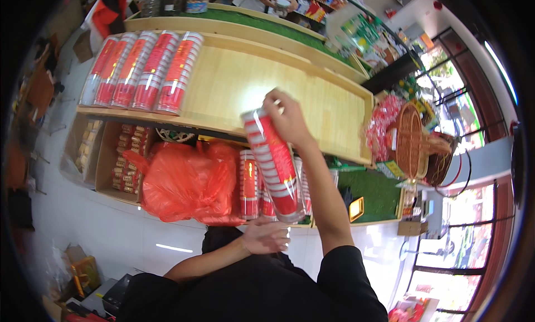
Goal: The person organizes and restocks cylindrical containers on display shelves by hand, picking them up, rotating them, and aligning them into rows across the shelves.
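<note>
A clear cylindrical tube with red labels and pale stacked contents hangs tilted before me. My right hand grips it at its upper end, over the front edge of a wooden display tray. Just below the tube's lower end is my left hand, fingers apart and holding nothing; whether it touches the tube I cannot tell. Several like tubes lie side by side at the tray's left end. On the lower shelf, another tube and more like it are partly hidden behind the held one.
A red plastic bag and a cardboard box of small packages fill the lower shelf's left. Wicker baskets stand at the tray's right end. Across the counter, a person's hands hold a jar. Green matting covers the lower right shelf.
</note>
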